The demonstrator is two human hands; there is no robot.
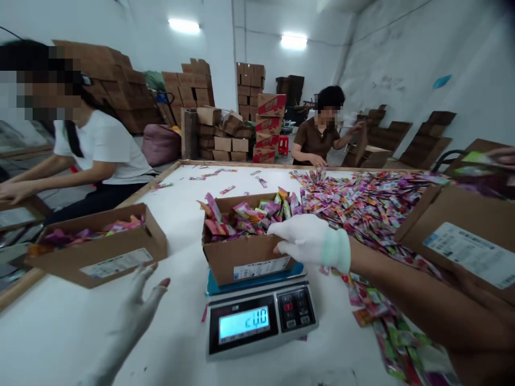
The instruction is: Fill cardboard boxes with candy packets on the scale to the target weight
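My right hand (303, 238), in a white glove with a pale green cuff, pinches the near right rim of an open cardboard box (229, 260). Small colourful sachets (253, 214) fill this box to the top. It rests on the blue plate of a digital scale (261, 321), whose lit display is only partly legible. My left hand (139, 300), gloved with bare fingertips, hovers with fingers apart and holds nothing. Just beyond it, tilted at the table's left side, is a second labelled box (108, 257) of sachets.
A large heap of sachets (362, 206) spreads over the right of the white table (185, 214). Another labelled box (462, 241) stands at right, near a co-worker's hand (505, 156). One person (104, 145) sits left, another (317, 136) works across the table. Stacked cartons (269, 128) stand behind.
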